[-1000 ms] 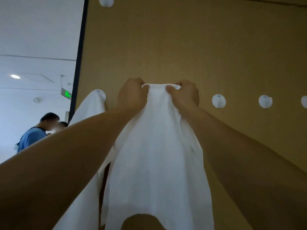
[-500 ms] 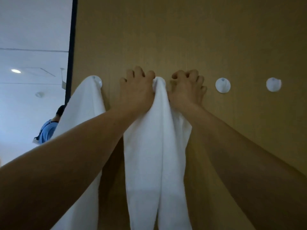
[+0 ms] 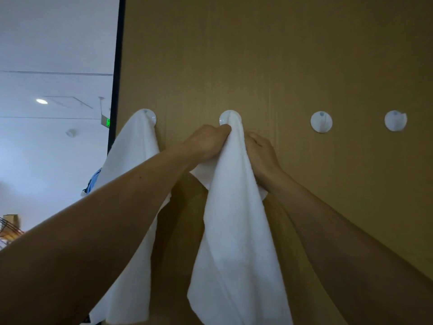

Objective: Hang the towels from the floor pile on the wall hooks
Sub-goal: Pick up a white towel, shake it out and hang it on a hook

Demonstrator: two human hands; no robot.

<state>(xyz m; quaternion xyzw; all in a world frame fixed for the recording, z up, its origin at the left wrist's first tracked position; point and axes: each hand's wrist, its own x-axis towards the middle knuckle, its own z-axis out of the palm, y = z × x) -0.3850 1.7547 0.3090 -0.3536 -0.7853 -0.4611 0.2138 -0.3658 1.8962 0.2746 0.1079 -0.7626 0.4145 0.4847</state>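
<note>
2nd towel hangs off 2nd hook from left on the brown wall panel. Its top is bunched over the hook and the rest drapes down toward the near edge of view. Left hand grips a fold just under that hook, fingers curled tight into the cloth. Right hand sits against the towel's right side, a bit lower. Its fingertips go behind the cloth, so can't tell if it's pinching or only touching. One towel corner pokes out left, beneath the left wrist.

Left of it, 1st towel hangs on 1st hook and covers most of it. The left forearm crosses in front of that towel's lower half. To the right are 2 more round white hooks, 3rd hook and 4th hook, both well apart from the hands.

A black strip runs down the panel's left edge. Far bkgd past it: white ceiling w/ round light, and a green exit sign partly cut off by the strip. A bit of blue clothing peeks out between 1st towel and the arm.
</note>
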